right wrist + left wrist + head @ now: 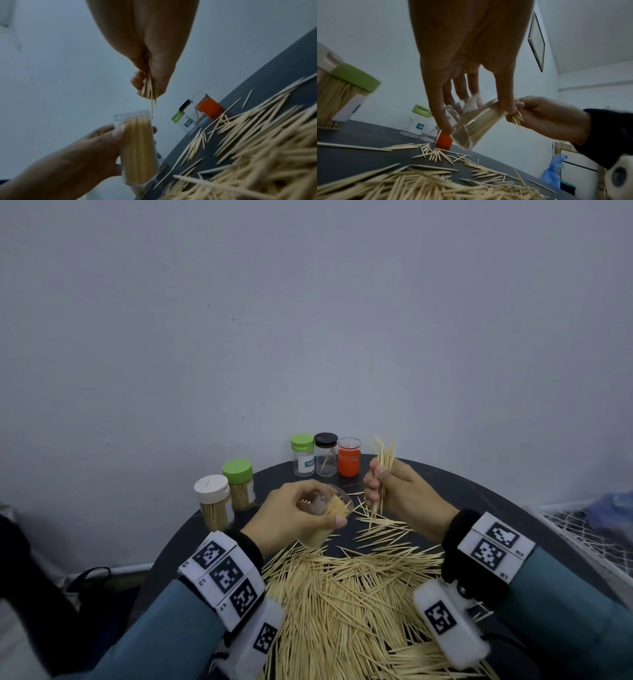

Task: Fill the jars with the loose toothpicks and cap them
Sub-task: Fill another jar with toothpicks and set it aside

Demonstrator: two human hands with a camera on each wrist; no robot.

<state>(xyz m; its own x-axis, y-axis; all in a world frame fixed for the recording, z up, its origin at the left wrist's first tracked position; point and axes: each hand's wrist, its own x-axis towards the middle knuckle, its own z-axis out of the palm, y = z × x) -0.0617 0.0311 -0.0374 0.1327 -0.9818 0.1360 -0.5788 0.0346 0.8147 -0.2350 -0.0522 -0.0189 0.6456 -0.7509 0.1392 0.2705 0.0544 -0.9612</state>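
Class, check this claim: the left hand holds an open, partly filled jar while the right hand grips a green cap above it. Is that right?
Not quite. The right hand grips a bundle of toothpicks, not a green cap; the head view shows it. The left hand does hold the open, partly filled jar.

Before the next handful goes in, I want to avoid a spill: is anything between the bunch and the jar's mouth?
Nothing visible. The right hand grips a toothpick bunch above the uncapped clear jar that the left hand holds; only open air lies between.
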